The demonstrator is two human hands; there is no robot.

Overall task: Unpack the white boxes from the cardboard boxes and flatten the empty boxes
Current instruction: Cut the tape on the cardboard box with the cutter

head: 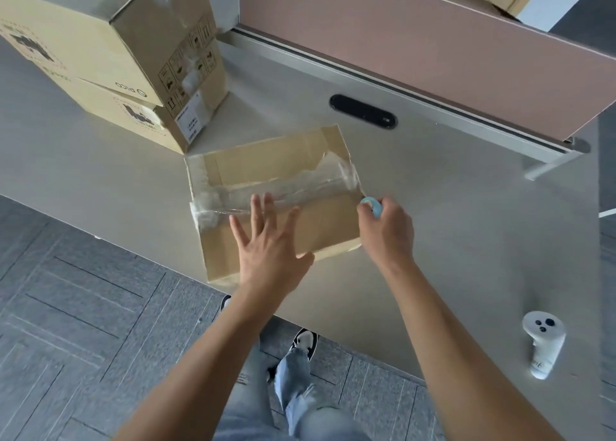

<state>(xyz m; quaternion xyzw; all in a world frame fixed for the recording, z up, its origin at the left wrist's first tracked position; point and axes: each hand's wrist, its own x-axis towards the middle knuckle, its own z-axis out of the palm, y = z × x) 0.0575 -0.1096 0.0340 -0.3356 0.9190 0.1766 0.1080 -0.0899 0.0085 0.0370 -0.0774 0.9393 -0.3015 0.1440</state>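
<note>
Cardboard boxes printed with a logo stand stacked at ten o'clock on the grey table, their seams covered in clear tape. Nearer the middle lies a plain taped cardboard box, partly over the table's near edge. The left hand presses flat on its top with fingers spread and straight, holding nothing. At the box's three o'clock corner the right hand curls around a small light-blue cutter, its tip touching the tape line. At four o'clock a white VR controller lies well apart on the table.
</note>
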